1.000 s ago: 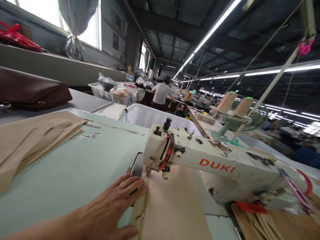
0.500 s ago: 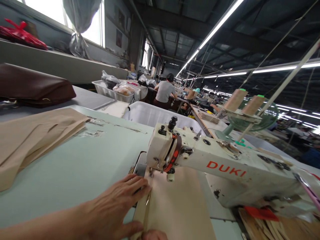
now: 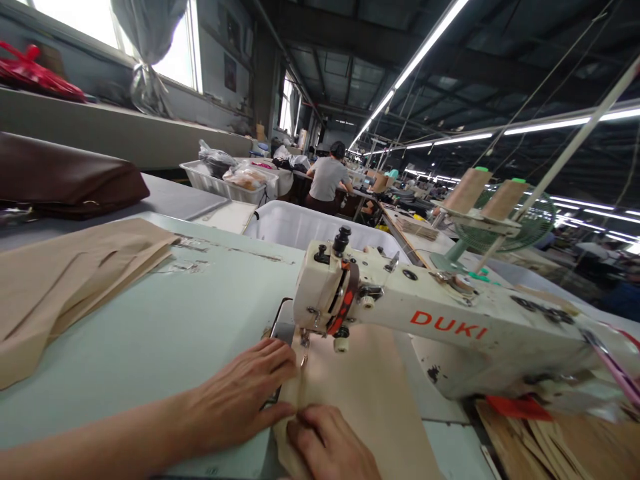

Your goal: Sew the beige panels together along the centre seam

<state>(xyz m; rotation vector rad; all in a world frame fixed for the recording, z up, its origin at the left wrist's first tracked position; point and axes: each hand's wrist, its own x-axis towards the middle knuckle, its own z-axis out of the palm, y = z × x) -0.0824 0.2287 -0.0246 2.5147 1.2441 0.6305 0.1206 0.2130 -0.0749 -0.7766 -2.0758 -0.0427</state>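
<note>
One flat beige sheet (image 3: pixel 375 393) we're steadying: left hand (image 3: pixel 240 390), fingers together; right hand (image 3: pixel 335 447), fingers curled, grip unclear; white metal sewing machine (image 3: pixel 390 307), one o'clock.

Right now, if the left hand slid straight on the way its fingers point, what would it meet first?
Most likely the presser foot under the sewing machine's head, just ahead of the left hand; exact depth and height are hard to judge from this view.

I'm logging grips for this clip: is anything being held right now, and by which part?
The beige fabric: the right hand appears to pinch its near part, toward the left edge. The left hand rests along that edge, farther forward.
</note>
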